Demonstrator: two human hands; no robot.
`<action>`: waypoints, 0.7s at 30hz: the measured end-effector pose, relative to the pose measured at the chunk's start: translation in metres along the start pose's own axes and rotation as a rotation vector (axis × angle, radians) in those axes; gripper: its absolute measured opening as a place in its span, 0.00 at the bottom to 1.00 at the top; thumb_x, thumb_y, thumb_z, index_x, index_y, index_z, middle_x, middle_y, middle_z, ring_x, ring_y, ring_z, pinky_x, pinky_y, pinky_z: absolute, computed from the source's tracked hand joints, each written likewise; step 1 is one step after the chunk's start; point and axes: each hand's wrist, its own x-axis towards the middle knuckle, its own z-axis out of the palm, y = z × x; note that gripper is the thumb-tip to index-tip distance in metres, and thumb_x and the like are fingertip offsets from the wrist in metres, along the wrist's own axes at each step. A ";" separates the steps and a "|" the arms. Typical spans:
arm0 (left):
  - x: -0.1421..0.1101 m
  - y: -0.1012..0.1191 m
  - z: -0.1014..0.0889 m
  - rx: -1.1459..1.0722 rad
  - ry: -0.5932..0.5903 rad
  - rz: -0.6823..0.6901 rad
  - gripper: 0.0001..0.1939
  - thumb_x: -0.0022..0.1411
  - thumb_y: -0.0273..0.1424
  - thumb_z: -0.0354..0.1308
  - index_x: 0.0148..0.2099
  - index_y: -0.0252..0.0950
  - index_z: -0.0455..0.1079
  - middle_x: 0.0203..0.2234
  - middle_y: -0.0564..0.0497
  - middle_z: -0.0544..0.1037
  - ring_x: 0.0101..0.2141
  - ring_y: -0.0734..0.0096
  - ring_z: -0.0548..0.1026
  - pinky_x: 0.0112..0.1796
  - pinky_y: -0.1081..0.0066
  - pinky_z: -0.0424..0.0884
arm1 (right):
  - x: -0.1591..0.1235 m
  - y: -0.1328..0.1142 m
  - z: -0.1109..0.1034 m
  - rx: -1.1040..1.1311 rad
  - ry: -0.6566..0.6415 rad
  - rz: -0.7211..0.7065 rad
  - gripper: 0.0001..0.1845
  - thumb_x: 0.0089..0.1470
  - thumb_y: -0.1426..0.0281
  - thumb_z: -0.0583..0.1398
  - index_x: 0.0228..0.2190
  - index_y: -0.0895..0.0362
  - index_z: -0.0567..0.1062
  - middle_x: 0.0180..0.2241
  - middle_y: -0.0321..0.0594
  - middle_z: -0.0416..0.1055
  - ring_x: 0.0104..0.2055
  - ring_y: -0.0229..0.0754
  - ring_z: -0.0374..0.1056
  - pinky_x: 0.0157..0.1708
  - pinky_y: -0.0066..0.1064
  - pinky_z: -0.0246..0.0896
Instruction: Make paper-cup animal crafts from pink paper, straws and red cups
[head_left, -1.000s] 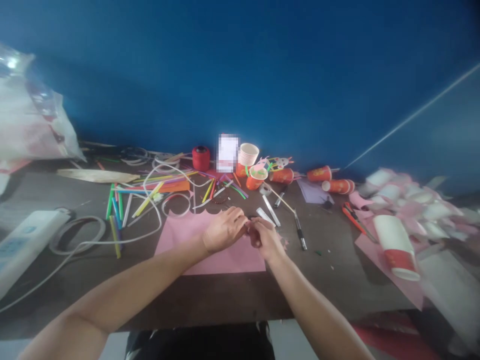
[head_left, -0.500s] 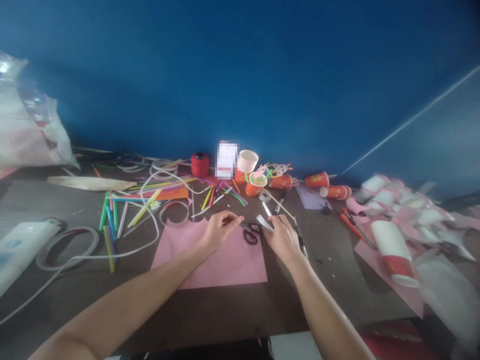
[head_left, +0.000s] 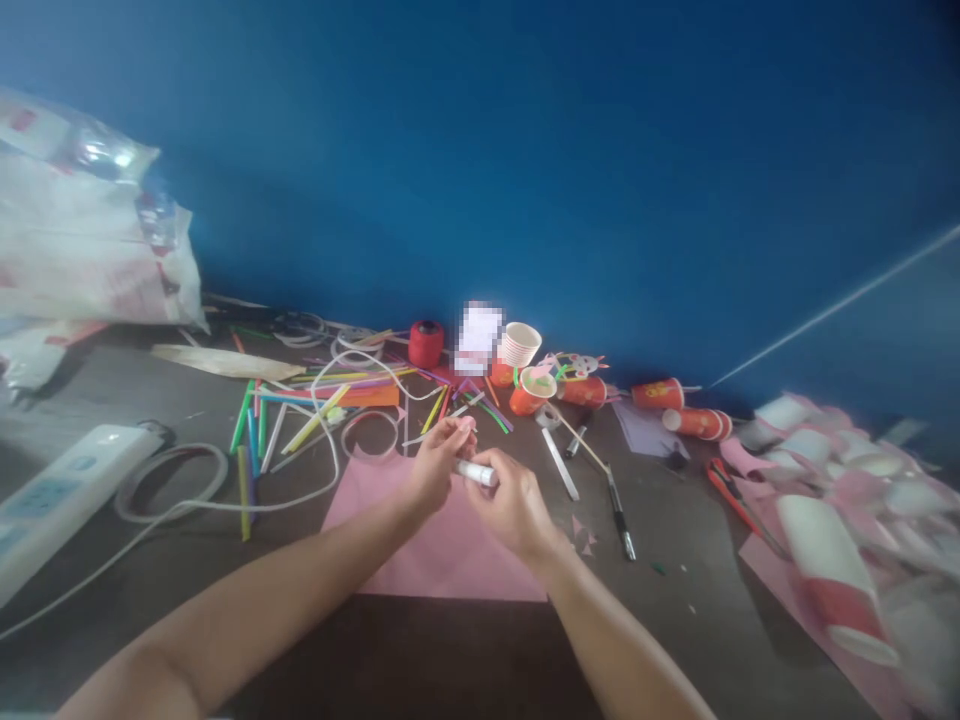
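Note:
Both hands are together above a pink sheet of paper on the dark table. Between the fingers of my right hand is a short white tube, lying nearly level with its end to the right. My left hand pinches a small pink paper piece at its fingertips, next to the tube's other end. The black-handled scissors are out of sight, probably behind my hands. Small pink paper scraps lie right of my right wrist.
Behind the sheet stand a red spool and paper cups. Coloured straws, a white cable and a power strip lie left. A pen, red cutter, lying cup and crumpled cup pieces are right.
My right hand let go of the scissors onto the pink sheet, reached right, and came back with the white tube. My left hand kept its pinch on the pink piece.

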 end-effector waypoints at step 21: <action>0.000 -0.002 -0.004 0.058 -0.100 -0.182 0.15 0.50 0.41 0.63 0.31 0.36 0.64 0.14 0.61 0.58 0.14 0.85 0.52 0.15 0.77 0.44 | -0.028 0.028 0.009 0.192 0.449 -0.143 0.13 0.53 0.71 0.56 0.42 0.55 0.66 0.31 0.42 0.69 0.29 0.41 0.68 0.29 0.32 0.65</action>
